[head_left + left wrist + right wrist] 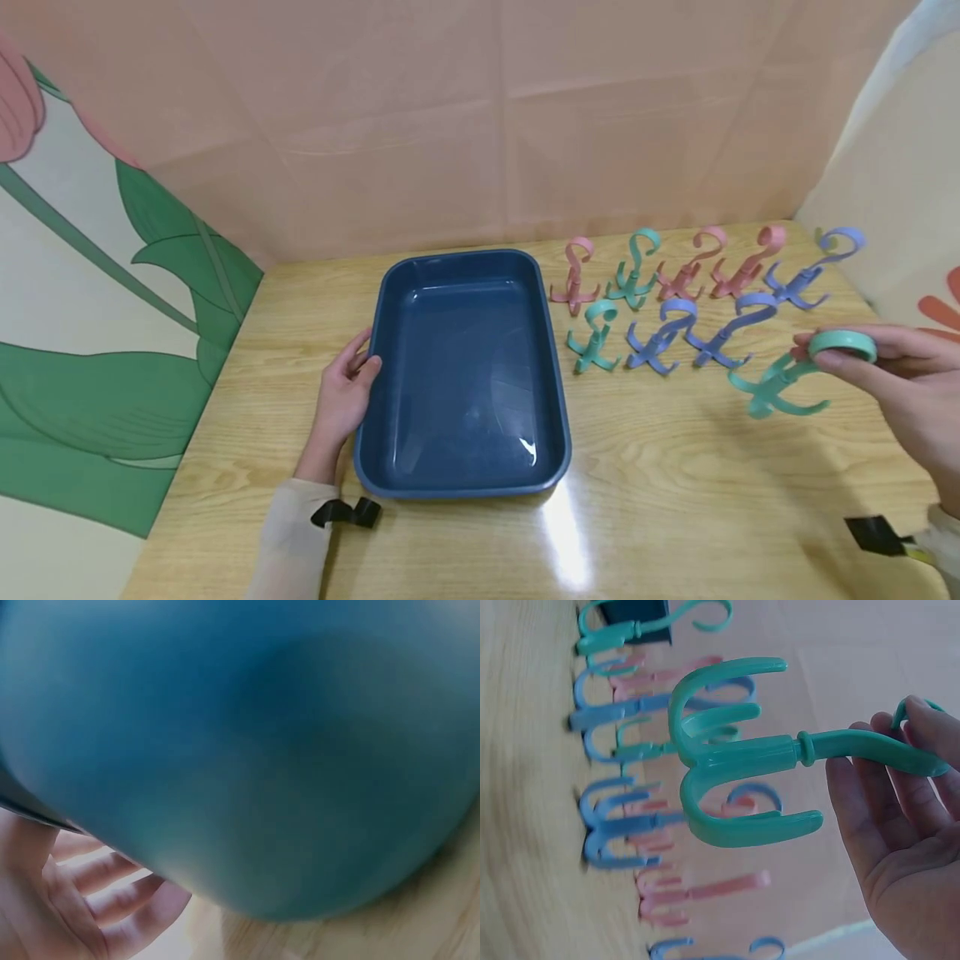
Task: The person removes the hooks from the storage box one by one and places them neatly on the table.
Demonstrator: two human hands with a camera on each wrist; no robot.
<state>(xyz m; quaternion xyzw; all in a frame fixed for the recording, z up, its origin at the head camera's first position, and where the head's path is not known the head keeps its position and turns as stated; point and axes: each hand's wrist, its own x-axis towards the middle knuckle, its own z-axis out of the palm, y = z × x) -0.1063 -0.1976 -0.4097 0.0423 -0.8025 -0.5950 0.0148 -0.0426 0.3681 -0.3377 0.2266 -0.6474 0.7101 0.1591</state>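
A deep blue rectangular tray (472,375) lies on the table in the middle of the head view. My left hand (348,387) holds it at the left side, thumb on the rim and fingers along the outer wall. The left wrist view is filled by the tray's wall (210,765), with my fingers (120,900) beside it. At the right, my right hand (896,367) pinches the curled top of a green four-pronged swivel hook (768,392), held above the table. In the right wrist view its prongs (735,831) point away from my palm.
Several similar hooks stand in two rows right of the tray: pink ones (576,283), green ones (596,346) and blue ones (660,342). A pinkish sheet (390,125) hangs behind the wooden table (675,500). A leaf-patterned panel (97,400) borders the left side.
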